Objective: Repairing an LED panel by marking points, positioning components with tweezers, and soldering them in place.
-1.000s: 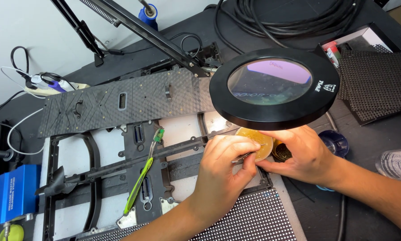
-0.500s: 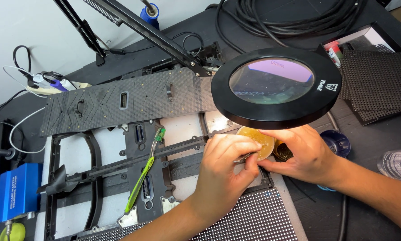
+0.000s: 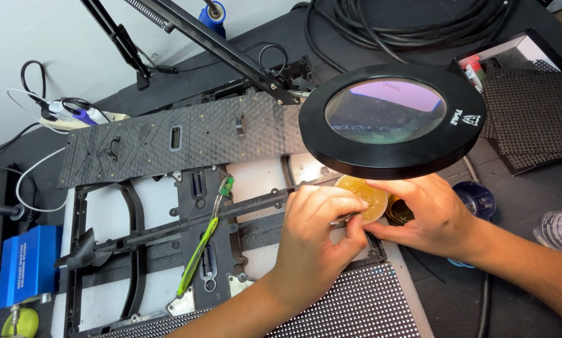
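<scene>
Fingers on your left hand (image 3: 318,231) are pinched narrow around a thin metal tool, tweezers (image 3: 345,218) as far as I can tell, with the tip poking out toward the round amber tin (image 3: 363,195) just beyond your fingertips. The tool's long axis runs roughly left to right, aimed at the tin's near edge. Your right hand (image 3: 428,216) is curled loosely around the tin from the other side, fingers touching its rim and thumb low by the frame corner, so it's steadying rather than gripping hard. A second, darker little tin (image 3: 401,213) sits tucked under your right palm. Left hand is the one closer to the job. Room is tight: the big magnifier lamp (image 3: 390,119) hangs right above, and the dotted panel (image 3: 356,307) sits just below your wrists. More open space lies off to the left, past the green toothbrush (image 3: 202,241).
</scene>
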